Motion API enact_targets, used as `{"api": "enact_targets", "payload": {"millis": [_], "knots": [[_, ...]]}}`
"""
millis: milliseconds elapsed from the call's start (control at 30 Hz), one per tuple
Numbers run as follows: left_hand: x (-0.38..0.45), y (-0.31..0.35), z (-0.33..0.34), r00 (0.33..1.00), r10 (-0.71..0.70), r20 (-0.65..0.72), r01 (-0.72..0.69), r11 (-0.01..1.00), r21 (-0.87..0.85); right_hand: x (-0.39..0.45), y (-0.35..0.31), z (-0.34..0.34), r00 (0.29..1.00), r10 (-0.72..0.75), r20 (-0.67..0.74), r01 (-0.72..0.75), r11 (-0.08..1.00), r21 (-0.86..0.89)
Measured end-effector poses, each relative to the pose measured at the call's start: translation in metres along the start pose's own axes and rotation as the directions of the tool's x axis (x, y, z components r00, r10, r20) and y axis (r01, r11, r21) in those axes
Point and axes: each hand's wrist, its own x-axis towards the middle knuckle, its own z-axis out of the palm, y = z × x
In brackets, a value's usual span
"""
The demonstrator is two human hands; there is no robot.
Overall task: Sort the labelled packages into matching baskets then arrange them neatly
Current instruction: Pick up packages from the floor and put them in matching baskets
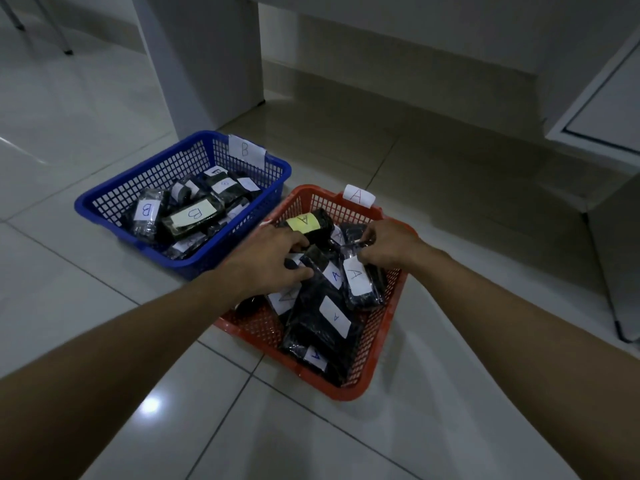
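An orange basket (377, 327) tagged A stands on the floor, filled with several black packages carrying A labels. My left hand (273, 261) reaches into it and grips a black package (317, 261) near the basket's middle. My right hand (388, 245) pinches the top end of another black A package (360, 282) by the basket's right side. A package with a yellow A label (306, 221) lies at the far end. To the left, a blue basket (114, 199) tagged B holds several black B-labelled packages (192, 216).
Both baskets stand on a glossy white tiled floor (86, 271). A white desk panel (207, 64) rises behind the blue basket, and a white cabinet (602, 109) stands at the right. Chair legs (62, 39) show at the far left.
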Motion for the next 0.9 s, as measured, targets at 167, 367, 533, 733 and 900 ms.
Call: {"api": "enact_targets", "payload": {"millis": [167, 367, 533, 733, 900], "knots": [[-0.013, -0.008, -0.013, 0.999, -0.009, -0.045, 0.012, 0.998, 0.056, 0.000, -0.023, -0.003, 0.963, -0.192, -0.191, 0.209, 0.975, 0.077], [-0.065, -0.047, -0.050, 0.988, -0.100, -0.121, 0.116, 0.985, 0.126, -0.009, -0.100, 0.034, 0.851, -0.483, -0.207, 0.501, 0.864, 0.044], [-0.153, -0.106, -0.096, 0.964, -0.192, -0.186, 0.226, 0.957, 0.183, -0.027, -0.179, 0.081, 0.762, -0.635, -0.129, 0.643, 0.766, 0.030], [-0.279, -0.196, -0.132, 0.863, -0.446, -0.237, 0.485, 0.863, 0.143, -0.054, -0.290, 0.139, 0.628, -0.778, -0.004, 0.778, 0.627, 0.029], [-0.389, -0.246, -0.119, 0.733, -0.608, -0.304, 0.634, 0.773, -0.016, -0.090, -0.382, 0.208, 0.553, -0.827, 0.101, 0.829, 0.558, 0.033]]}}
